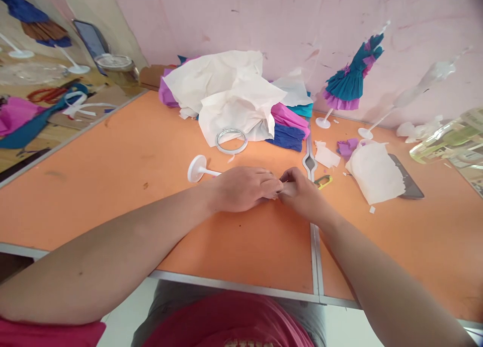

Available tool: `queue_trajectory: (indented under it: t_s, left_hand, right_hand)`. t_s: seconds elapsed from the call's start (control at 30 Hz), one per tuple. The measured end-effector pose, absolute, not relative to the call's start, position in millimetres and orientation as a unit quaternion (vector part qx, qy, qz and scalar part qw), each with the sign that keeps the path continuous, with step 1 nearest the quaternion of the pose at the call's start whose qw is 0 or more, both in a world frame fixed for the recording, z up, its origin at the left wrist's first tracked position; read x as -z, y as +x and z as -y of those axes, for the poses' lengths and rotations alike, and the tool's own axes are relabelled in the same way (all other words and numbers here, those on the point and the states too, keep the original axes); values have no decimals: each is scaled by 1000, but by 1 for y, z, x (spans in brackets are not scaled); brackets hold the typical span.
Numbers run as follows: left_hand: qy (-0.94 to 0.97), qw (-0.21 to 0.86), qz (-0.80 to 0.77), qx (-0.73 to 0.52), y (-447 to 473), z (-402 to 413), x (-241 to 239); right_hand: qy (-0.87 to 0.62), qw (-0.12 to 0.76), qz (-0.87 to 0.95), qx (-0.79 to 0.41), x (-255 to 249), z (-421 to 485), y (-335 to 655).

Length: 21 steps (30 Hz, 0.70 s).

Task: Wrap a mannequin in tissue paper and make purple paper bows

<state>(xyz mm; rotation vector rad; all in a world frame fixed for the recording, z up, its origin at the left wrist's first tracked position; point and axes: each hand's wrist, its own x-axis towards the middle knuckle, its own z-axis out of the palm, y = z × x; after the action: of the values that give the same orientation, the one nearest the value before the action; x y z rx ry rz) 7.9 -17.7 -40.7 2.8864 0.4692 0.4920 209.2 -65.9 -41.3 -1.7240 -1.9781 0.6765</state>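
Observation:
A small white dress form lies on its side on the orange table, its round base (196,168) and thin stem pointing left. My left hand (245,188) is closed over the form and hides most of its body. Close against those fingers, my right hand (302,196) pinches a whitish end (289,188) at the form's other side. Whether that end is the form itself or thin paper on it, I cannot tell. Just beyond the hands lies a roll of clear tape (231,141). A yellow cutter (323,181) rests beside my right hand.
Crumpled white paper (230,85) and coloured crepe paper (286,137) are heaped by the wall. At right stand a teal-and-purple dressed form (349,77) and a whitish form (422,85), near a phone (409,178) under paper and a clear bottle (449,138). A metal-edged seam (315,256) divides the tabletop.

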Motion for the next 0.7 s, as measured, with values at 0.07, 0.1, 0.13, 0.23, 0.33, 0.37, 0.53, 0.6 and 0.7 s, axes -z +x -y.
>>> queue_trajectory:
  t_s: [0.07,0.1,0.13,0.23,0.33,0.37,0.53,0.6,0.7]
  left_hand:
    - [965,100,-176,-168,8,18,38]
    - [959,112,-196,-171,8,18,36]
    - [951,127,-223,-171,6,18,33]
    - [921,192,-310,-136,2,17,25]
    - [898,240,-357,-91,-1,15,19]
    - [894,246,-365,-88,-2,15,18]
    - [860,289,-411,-92,-16,9,18]
    - [854,305,-412,-86,-26,4,20]
    - [778,378,-461,-198,-36,-4,21]
  right_hand:
    - [-625,216,710,-245,36,66,210]
    - [-619,219,714,-244,32,67,211]
    - [-609,223,720,-247,26,67,213]
    - [-588,238,732,-248,9,69,225]
    - [-617,247,725,-178,0,65,246]
    - [-630,235,724,-153,0,63,253]
    - [-676,146,717,-88,10,53,281]
    - [-690,140,707,-71,13,52,285]
    - [-694,161,699,-65,13,53,287]
